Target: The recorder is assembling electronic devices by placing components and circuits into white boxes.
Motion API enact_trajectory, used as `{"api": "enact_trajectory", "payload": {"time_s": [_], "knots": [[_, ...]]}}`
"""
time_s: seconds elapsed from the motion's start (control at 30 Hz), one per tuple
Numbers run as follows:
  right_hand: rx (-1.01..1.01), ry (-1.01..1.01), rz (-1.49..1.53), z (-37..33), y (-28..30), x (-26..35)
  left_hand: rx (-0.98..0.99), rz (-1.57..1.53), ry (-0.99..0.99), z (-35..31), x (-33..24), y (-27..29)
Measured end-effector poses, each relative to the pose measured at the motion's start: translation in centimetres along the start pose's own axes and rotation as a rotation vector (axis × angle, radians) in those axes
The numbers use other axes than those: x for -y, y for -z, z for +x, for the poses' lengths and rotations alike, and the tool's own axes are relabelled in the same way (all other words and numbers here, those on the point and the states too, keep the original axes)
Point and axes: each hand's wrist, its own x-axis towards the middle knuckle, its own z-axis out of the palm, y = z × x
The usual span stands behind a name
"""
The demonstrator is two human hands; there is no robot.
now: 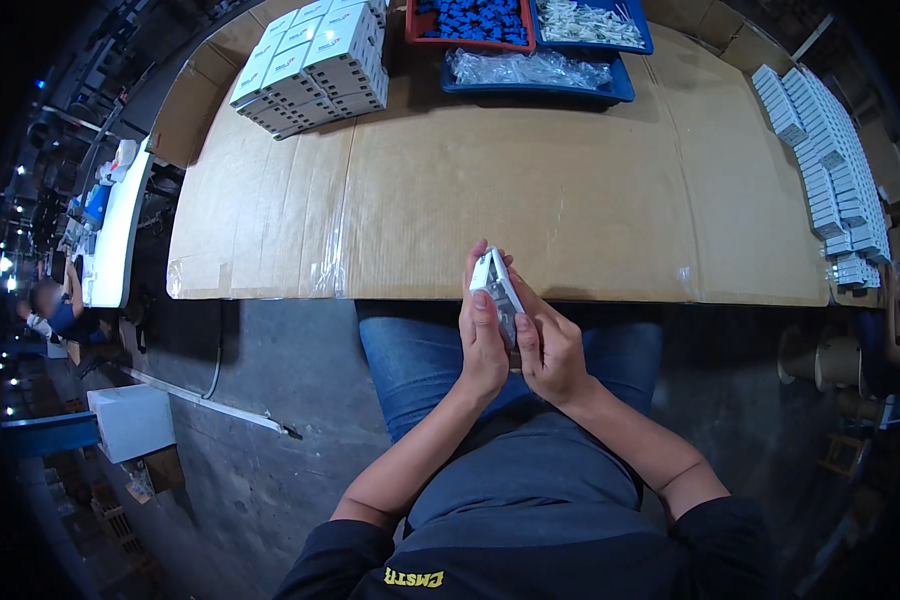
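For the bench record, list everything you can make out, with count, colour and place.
Small item: 1, white and grey, between both hands
Table: 1, cardboard brown, centre
Box stack: 1, white, table's far left
Red tray: 1, red, far side, holding blue parts
Blue trays: 2, blue, far side, holding white parts and clear plastic
Box-like pieces: many, white, table's right end
Side table: 1, white, far left
Co-worker: 1, blue top, far left
Large box: 1, white, lower left
Dim edges: too dark to itemise
Jeans: 1 pair, blue, below table edge
Left hand: 1, bare, item's left
Right hand: 1, bare, item's right
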Motion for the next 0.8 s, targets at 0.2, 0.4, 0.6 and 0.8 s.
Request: {"api": "enact_trajectory", "payload": {"time_s": [0.2, 0.4, 0.6, 0.8], "knots": [[0.051, -0.057, 0.168, 0.6, 0.0, 0.5, -0.033, 0.135, -0.062, 0.6, -0.6, 0.3], [0.049, -0.370, 0.644, 0.2, -0.5, 0.0, -0.063, 0.268, -0.206, 0.9, -2.8, 0.0], [0.046, -0.799, 1.042, 1.4, 0.6, 1.7, 0.063, 0.412, -0.279, 0.8, 0.4, 2.1], [-0.110, -0.816, 0.980, 1.5, -1.0, 2.3, 0.096, 0.649, -0.439, 0.9, 1.4, 2.1]]}}
